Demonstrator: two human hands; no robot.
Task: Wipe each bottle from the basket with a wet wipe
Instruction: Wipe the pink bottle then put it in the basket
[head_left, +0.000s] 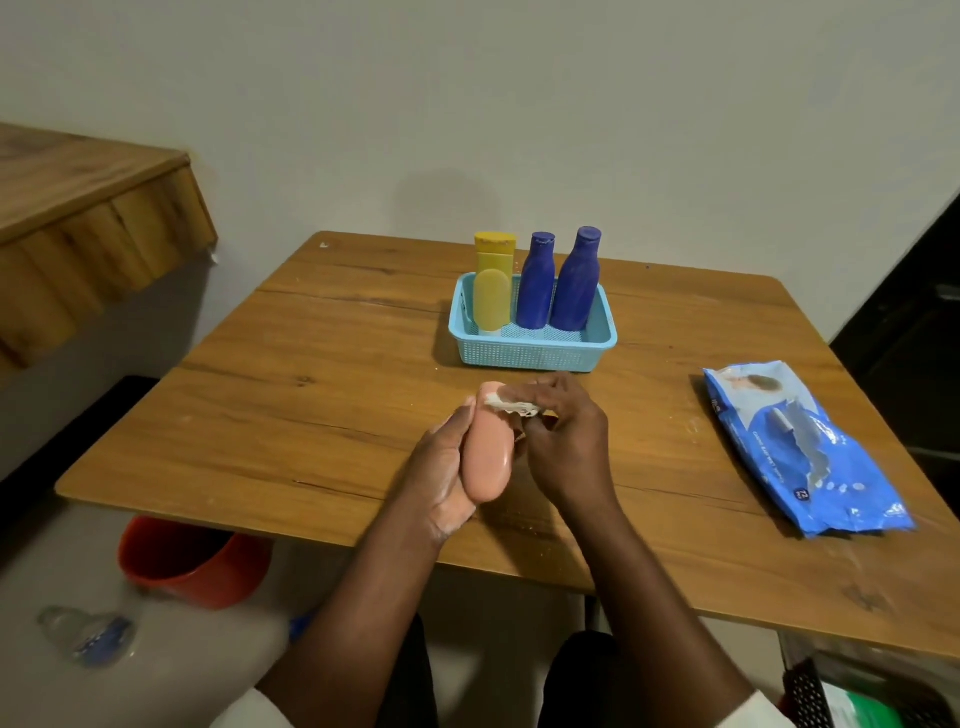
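Observation:
My left hand (441, 467) grips a pink bottle (488, 457) above the middle of the wooden table (311, 405), its far end pointing away from me. My right hand (566, 441) pinches a crumpled white wet wipe (511, 408) against the bottle's far end. Behind them stands a light-blue basket (530, 353) holding a yellow bottle (492, 291) and two dark-blue bottles (537, 283) (577, 283), all upright.
A blue wet-wipe pack (800, 447) lies torn open at the table's right side. On the floor to the left are a red bucket (192, 561) and a clear plastic bottle (88, 634). A wooden ledge (88, 218) juts out at the left.

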